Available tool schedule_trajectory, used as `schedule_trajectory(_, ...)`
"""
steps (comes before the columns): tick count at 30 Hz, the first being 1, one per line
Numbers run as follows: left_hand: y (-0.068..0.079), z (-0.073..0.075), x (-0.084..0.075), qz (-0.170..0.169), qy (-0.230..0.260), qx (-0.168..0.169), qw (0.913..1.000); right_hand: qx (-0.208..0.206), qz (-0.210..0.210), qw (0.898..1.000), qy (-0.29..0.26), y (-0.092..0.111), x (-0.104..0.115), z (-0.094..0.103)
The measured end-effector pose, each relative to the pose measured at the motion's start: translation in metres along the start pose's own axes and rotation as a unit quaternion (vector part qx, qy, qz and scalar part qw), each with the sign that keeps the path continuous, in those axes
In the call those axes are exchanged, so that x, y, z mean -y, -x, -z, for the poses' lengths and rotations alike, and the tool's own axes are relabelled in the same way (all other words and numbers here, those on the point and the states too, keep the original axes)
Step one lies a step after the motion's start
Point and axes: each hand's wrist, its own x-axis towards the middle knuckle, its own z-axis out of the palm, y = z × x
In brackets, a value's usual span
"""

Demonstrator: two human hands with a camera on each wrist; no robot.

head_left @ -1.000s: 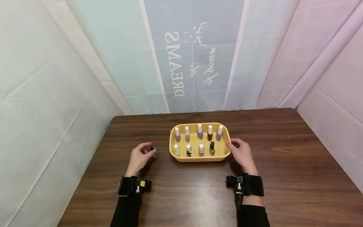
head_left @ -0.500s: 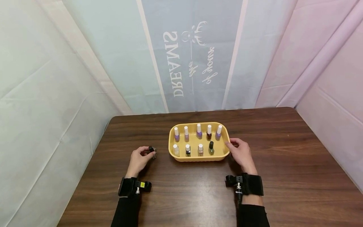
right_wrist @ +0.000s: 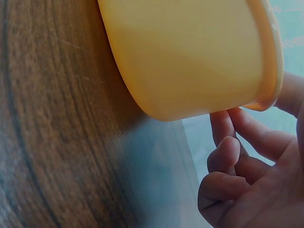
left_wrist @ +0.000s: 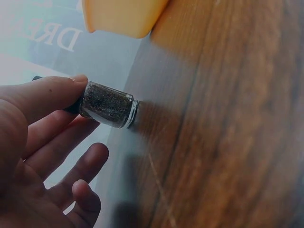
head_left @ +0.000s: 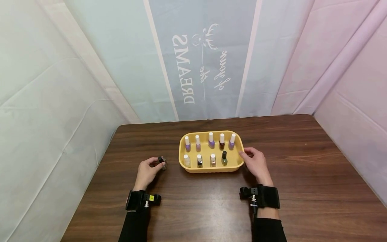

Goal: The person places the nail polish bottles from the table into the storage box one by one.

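Observation:
A small nail polish bottle with a black cap and dark, glittery contents is pinched at the cap between the thumb and fingers of my left hand. Its base is close to the tabletop; whether it touches I cannot tell. Right of it stands a yellow tray with two rows of upright nail polish bottles, most white-capped. One black-capped bottle ends the front row. At the tray's right end my right hand grips the rim, thumb over the edge and fingers against the outer wall.
The tray and both hands are on a dark wooden table. Behind its far edge hangs a pale printed cloth with mirrored lettering, and light sheets enclose the sides. Each wrist wears a black camera strap.
The left index finger has come down closer to the thumb around the bottle's cap. The right hand keeps its grip on the tray. The whole head view has shifted slightly.

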Motion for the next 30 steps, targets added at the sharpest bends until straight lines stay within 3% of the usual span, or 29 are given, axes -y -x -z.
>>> schedule_trajectory(20,0.003,0.003,-0.008,-0.021,-0.007,-0.007,0.9997,0.001,-0.009,1.0,-0.005,0.0,0.001,-0.001)
schedule_trajectory(30,0.005,0.01,-0.023,-0.045,-0.011,-0.003,0.9989,-0.002,-0.004,1.0,-0.003,0.0,-0.001,0.0)
